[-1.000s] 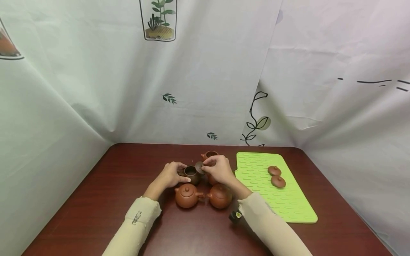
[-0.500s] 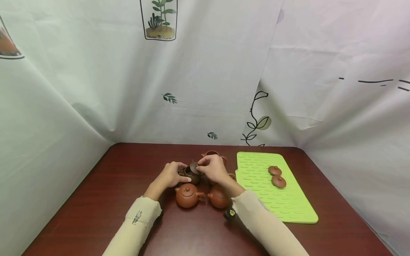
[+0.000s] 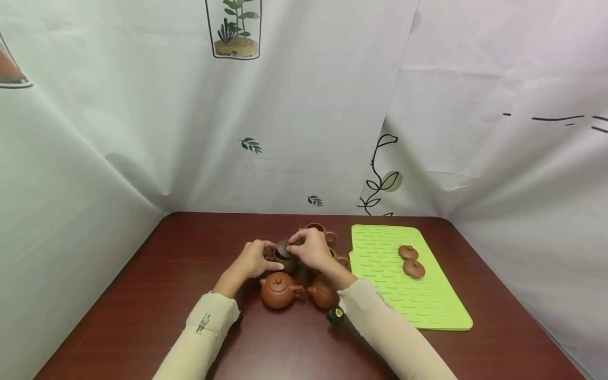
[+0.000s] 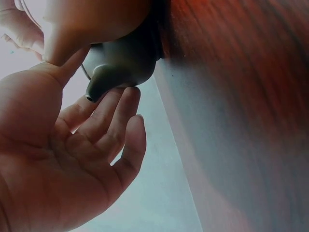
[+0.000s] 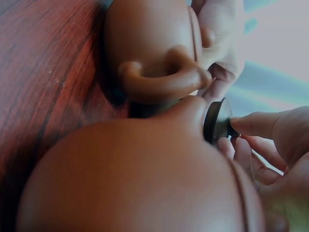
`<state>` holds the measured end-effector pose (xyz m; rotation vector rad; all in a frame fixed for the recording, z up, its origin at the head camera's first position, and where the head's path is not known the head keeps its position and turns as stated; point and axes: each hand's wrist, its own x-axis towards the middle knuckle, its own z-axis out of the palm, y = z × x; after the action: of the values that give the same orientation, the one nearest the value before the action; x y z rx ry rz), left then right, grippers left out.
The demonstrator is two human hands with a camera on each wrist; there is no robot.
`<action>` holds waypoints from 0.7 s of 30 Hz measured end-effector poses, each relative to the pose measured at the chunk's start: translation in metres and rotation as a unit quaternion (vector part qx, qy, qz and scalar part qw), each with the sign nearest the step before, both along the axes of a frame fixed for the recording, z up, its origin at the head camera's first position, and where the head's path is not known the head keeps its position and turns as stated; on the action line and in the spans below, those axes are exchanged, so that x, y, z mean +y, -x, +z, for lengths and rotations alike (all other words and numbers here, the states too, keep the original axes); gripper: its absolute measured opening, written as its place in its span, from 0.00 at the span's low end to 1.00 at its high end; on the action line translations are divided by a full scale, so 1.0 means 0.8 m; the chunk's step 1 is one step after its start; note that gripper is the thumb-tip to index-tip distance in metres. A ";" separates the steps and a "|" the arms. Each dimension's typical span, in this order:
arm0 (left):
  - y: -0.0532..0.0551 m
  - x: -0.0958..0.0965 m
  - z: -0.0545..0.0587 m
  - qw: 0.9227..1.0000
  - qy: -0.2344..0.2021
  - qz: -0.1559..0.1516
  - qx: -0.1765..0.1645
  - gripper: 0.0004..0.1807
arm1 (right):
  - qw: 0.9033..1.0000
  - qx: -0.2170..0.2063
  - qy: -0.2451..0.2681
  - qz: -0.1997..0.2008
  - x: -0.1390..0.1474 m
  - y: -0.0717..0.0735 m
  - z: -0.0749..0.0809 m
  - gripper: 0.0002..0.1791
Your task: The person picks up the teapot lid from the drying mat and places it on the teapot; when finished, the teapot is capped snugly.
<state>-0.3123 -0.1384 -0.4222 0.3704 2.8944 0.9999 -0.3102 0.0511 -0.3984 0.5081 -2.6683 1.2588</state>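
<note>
In the head view, my left hand grips a small dark brown teapot from its left, thumb on the near side. The left wrist view shows the dark pot's spout between thumb and fingers. My right hand pinches the dark lid by its knob. That lid is tilted above the pot's uncovered mouth; the right wrist view shows the lid on edge. Just in front stand two lidded reddish-brown teapots, one left and one right, the latter partly behind my right forearm.
Behind my right hand is an uncovered reddish teapot. Another teapot's handle shows beside my right wrist, its body mostly hidden. On the right, a green mat bears two reddish lids. White printed cloth encloses the dark red table.
My right hand has moved left with the dark lid, from beside the dark teapot to over its mouth. The left hand keeps its grip on the pot in the same place.
</note>
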 end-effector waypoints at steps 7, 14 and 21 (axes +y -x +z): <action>-0.001 0.001 0.001 1.000 0.002 0.001 0.001 0.34 | 0.999 0.012 -0.029 -0.002 -0.006 0.004 -0.007 0.03; 0.001 0.000 -0.002 1.000 -0.003 -0.003 0.012 0.32 | 0.999 0.016 -0.046 -0.005 -0.011 0.007 -0.012 0.03; 0.002 0.000 -0.002 1.000 -0.006 -0.001 0.007 0.31 | 0.998 0.022 -0.055 -0.007 -0.012 0.007 -0.012 0.03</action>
<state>-0.3139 -0.1384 -0.4240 0.3819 2.9005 1.0177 -0.3156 0.0413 -0.4079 0.5236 -2.7096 1.0883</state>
